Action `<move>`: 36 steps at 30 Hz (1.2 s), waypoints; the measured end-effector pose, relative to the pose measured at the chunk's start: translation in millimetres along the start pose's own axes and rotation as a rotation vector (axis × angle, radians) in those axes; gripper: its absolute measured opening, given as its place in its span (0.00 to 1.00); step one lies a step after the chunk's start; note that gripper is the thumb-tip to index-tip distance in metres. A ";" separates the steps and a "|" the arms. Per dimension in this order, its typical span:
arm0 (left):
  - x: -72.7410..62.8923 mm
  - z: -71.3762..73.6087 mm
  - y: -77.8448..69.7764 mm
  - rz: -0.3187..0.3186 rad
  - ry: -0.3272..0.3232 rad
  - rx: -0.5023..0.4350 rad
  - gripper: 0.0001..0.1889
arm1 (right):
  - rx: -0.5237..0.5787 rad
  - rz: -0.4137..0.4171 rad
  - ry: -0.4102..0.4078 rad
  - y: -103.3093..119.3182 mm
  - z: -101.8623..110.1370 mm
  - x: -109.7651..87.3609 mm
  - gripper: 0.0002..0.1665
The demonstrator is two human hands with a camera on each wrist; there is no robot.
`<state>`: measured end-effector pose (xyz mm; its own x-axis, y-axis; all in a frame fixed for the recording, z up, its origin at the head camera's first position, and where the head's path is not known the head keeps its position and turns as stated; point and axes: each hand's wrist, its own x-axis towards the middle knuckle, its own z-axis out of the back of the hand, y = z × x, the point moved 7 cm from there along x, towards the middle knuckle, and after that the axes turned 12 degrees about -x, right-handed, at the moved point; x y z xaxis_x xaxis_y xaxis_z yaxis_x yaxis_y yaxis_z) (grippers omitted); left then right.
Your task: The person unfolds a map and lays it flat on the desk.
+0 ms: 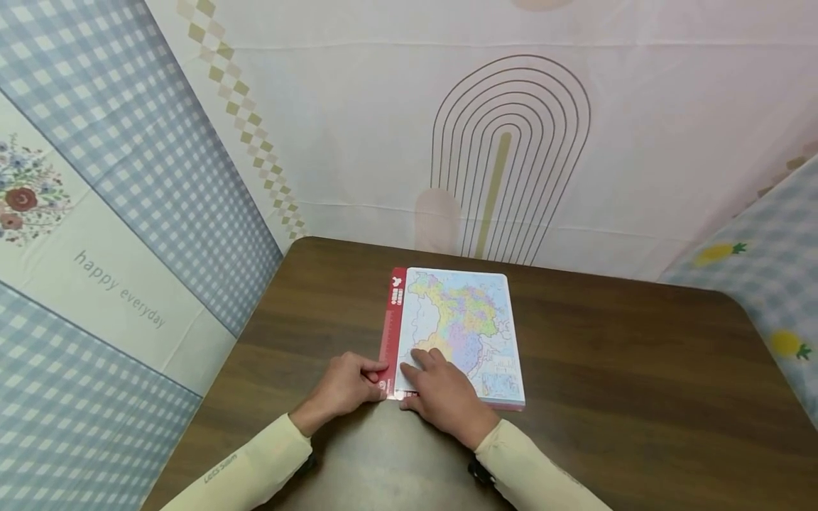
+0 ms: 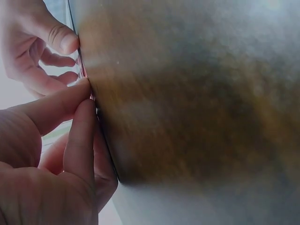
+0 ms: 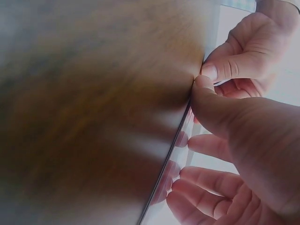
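A rectangular map board (image 1: 460, 319) with a coloured map and a red strip along its left side lies flat on the table. The strip carries ruler marks and white lettering. At its lower left corner, my left hand (image 1: 345, 383) pinches the edge between thumb and curled fingers; the left wrist view shows these fingertips (image 2: 84, 91) close together at the edge. My right hand (image 1: 447, 397) rests on the lower left part of the map with fingers spread, its thumb at the near edge. In the right wrist view, its fingertips (image 3: 194, 143) touch the glossy surface.
The board lies on a dark brown wooden table (image 1: 607, 369) with rounded far corners. A pale cloth (image 1: 351, 142) with an arch pattern hangs behind it. Blue checked cloth (image 1: 160, 128) hangs at the left, and another checked cloth (image 1: 767, 262) with pineapples at the right.
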<state>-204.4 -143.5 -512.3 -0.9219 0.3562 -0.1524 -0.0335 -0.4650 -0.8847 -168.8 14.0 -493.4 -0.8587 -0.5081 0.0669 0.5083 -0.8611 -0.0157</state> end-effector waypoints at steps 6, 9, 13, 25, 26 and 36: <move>1.6 0.8 1.5 -0.013 -0.008 0.003 0.25 | -0.100 0.027 -0.022 6.4 0.5 3.7 0.32; 2.0 0.8 1.9 -0.018 -0.005 0.008 0.25 | -0.205 0.049 -0.031 12.6 -0.5 3.2 0.30; 1.8 -0.2 2.7 -0.004 0.012 0.011 0.25 | -0.351 0.070 -0.045 20.4 -2.0 1.6 0.29; 1.7 -1.3 -2.9 -0.028 0.017 0.013 0.25 | -0.476 0.075 -0.128 23.3 3.1 -8.2 0.26; 2.0 -1.4 -2.6 -0.028 0.017 0.013 0.25 | -0.476 0.074 -0.132 22.5 4.3 -9.3 0.26; -0.1 0.2 -0.7 -0.020 0.024 0.023 0.25 | -0.469 0.082 -0.177 10.2 25.1 -20.1 0.26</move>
<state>-204.4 -143.4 -511.6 -0.9116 0.3844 -0.1456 -0.0605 -0.4759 -0.8774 -144.7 16.0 -469.8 -0.7723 -0.5980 0.2143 0.4543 -0.7558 -0.4716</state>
